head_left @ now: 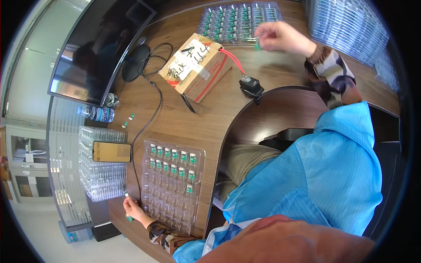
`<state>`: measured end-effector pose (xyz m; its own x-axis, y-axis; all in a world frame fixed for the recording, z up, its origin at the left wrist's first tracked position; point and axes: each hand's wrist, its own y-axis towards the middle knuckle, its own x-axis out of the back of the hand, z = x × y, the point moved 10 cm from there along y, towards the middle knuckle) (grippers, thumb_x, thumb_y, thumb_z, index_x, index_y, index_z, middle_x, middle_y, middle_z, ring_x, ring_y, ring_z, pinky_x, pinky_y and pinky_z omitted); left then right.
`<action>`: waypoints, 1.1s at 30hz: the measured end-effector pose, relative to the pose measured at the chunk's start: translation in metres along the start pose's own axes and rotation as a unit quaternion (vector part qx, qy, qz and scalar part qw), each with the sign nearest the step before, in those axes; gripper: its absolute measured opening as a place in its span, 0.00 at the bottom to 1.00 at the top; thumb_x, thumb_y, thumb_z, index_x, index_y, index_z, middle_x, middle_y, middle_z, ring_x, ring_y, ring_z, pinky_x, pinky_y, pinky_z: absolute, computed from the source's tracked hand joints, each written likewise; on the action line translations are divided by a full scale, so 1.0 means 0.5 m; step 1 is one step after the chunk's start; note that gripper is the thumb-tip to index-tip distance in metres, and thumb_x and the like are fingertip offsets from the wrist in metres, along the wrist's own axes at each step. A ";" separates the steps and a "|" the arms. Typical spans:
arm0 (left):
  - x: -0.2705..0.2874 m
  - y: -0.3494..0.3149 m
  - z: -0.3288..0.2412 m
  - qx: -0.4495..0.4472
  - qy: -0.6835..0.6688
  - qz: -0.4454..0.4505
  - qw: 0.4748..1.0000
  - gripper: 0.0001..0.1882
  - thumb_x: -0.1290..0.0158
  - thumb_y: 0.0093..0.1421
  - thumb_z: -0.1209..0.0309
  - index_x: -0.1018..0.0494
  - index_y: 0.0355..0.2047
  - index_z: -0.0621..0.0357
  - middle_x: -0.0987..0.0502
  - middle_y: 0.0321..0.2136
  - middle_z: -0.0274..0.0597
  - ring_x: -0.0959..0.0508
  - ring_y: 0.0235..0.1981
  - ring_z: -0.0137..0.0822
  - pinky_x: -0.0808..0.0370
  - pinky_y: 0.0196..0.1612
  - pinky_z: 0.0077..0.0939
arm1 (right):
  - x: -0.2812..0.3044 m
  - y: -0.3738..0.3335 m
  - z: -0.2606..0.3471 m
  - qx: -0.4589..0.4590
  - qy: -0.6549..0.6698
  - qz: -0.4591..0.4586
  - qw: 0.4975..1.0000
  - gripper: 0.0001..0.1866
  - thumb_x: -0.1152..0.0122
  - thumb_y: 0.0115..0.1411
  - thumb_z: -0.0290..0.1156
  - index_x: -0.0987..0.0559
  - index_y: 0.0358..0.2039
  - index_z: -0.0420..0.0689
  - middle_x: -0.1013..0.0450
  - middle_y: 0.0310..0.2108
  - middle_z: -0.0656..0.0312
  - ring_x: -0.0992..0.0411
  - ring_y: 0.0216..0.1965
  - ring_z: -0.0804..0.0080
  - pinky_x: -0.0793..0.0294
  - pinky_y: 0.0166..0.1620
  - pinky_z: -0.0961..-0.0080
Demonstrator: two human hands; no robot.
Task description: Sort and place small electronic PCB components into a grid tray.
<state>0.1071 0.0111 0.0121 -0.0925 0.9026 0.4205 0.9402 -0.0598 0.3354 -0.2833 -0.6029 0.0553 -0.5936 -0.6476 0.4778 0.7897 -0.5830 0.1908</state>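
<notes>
My right hand (283, 38) is at the far right, its thumb and fingers closed on a small green circuit board (258, 45). The board hangs just off the near edge of a clear plastic tray (240, 42) with several green boards in its pockets. My left hand (135, 207) is low on the left, fingertips pinched around a small white-tipped connector (126, 193). A black cable (158, 105) runs down to that hand. Beside it lies another clear tray (175, 210), with green boards (174, 154) in its upper rows. A loose board (129, 218) rests under the left hand.
A cardboard box (210, 72) with red wires to a black adapter (251, 87) stands mid-table. A phone (112, 151) leans on stacked trays (103, 182); beyond are water bottles (98, 114), loose boards (131, 116) and a monitor (98, 48). More trays (351, 26) are piled far right.
</notes>
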 end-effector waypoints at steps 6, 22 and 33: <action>0.009 -0.003 0.003 0.000 0.012 -0.004 1.000 0.08 0.51 0.55 0.66 0.34 0.25 0.57 0.37 0.14 0.26 0.40 0.15 0.17 0.45 0.18 0.08 | 0.128 0.084 0.012 0.033 -0.288 -0.201 0.936 0.08 0.41 0.44 0.35 0.23 0.22 0.44 0.29 0.19 0.56 0.29 0.25 0.59 0.31 0.30 0.69; -0.003 -0.009 -0.016 -0.003 0.037 -0.004 0.999 0.09 0.52 0.56 0.65 0.33 0.26 0.58 0.38 0.14 0.26 0.42 0.15 0.16 0.47 0.17 0.08 | 0.110 0.156 -0.078 -0.080 -0.364 -0.172 0.912 0.11 0.38 0.40 0.38 0.21 0.20 0.45 0.28 0.20 0.53 0.28 0.25 0.59 0.30 0.30 0.67; 0.020 -0.017 -0.014 0.000 0.024 -0.026 0.999 0.09 0.50 0.55 0.67 0.31 0.28 0.61 0.34 0.18 0.29 0.37 0.18 0.19 0.39 0.21 0.12 | 0.099 0.147 -0.015 -0.025 -0.364 -0.210 0.907 0.13 0.41 0.45 0.41 0.22 0.21 0.42 0.29 0.19 0.53 0.29 0.23 0.58 0.31 0.29 0.67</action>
<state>0.0956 0.0174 0.0194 -0.1573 0.8825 0.4432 0.9339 -0.0130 0.3573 -0.2558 -0.6816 0.0867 -0.5666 0.1220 0.8149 0.4991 -0.7360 0.4573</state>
